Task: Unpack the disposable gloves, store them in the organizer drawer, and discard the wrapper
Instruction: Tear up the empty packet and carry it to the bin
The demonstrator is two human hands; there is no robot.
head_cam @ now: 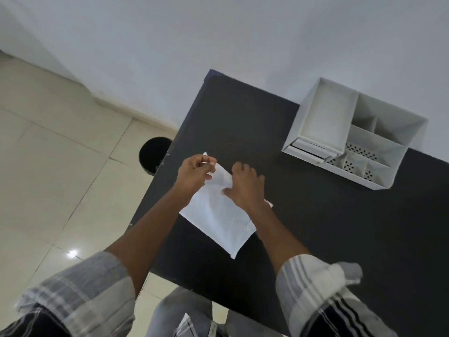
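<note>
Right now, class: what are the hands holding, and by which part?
Both hands hold the white wrapper at its far end: left hand pinches the corner, right hand grips beside it.

No readable text, label, brand, number or sign anywhere. White packet (218,215) on the counter (315,227): face blank, faint marks at its right edge too blurred to read. White organizer (352,139): no markings visible.

A black table (328,227) is set against a plain white wall (218,32). Left of the table, cream floor tiles (48,166) are lit by a reflected ceiling light (72,253).
</note>
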